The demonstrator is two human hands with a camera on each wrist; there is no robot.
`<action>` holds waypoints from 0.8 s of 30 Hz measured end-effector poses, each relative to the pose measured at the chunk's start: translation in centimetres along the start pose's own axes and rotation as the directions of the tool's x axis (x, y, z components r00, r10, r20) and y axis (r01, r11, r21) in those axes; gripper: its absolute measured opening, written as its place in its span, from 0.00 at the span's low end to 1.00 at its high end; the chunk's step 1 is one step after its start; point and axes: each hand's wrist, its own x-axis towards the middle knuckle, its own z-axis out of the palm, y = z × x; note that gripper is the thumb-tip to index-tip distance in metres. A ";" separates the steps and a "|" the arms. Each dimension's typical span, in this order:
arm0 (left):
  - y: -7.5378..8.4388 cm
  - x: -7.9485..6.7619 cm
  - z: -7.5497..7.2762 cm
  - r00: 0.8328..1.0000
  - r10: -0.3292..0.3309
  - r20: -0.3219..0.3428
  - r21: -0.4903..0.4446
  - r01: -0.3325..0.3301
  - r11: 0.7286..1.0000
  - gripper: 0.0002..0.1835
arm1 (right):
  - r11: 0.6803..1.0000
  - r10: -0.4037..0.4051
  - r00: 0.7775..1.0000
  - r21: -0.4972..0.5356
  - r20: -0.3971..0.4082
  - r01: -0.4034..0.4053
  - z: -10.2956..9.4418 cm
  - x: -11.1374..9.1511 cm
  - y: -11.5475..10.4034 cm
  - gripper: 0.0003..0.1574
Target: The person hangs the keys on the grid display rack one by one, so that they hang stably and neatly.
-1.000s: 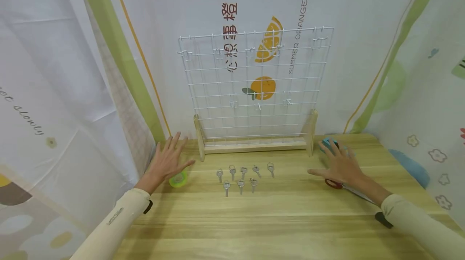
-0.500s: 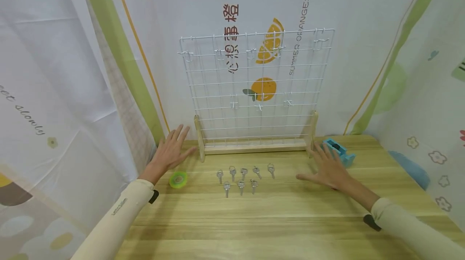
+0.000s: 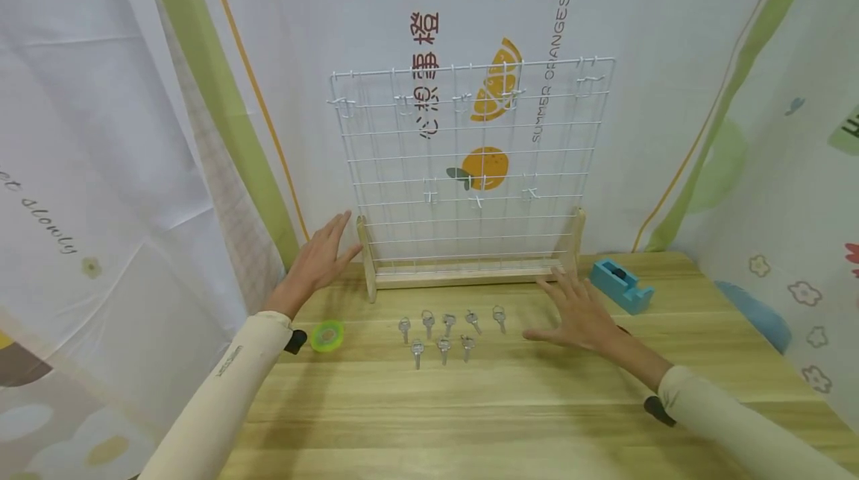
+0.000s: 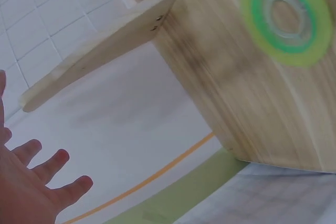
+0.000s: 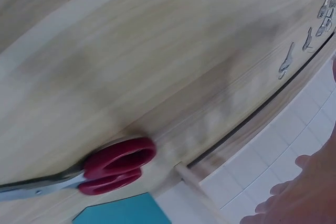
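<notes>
Wire grid rack [image 3: 470, 178], upright toward the back of the table [image 3: 376, 420], between both hands. Far left, see the left hand [image 3: 318, 260] with spread fingers, gripping nothing, just beside the wooden post [image 3: 367, 260]; might knock the rack askew if swung inward. Nearer, a flat green tape roll [image 3: 326, 336], perhaps at risk from a dragging wrist. Mid-table, eight loose keys [image 3: 444, 346] in two rows, likely to scatter if swept sideways. Beside these, the right hand [image 3: 580, 314], likewise spread and holding nothing; might catch the red-handled scissors [image 5: 105, 165] or shove the blue tape dispenser [image 3: 620, 288] if drawn back carelessly.
</notes>
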 end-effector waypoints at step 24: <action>0.5 3.2 -0.8 0.999 -0.022 -0.037 -0.354 0.008 0.935 0.40 | 0.997 -0.065 0.998 0.048 0.022 0.064 1.6 2.9 -5.1 0.66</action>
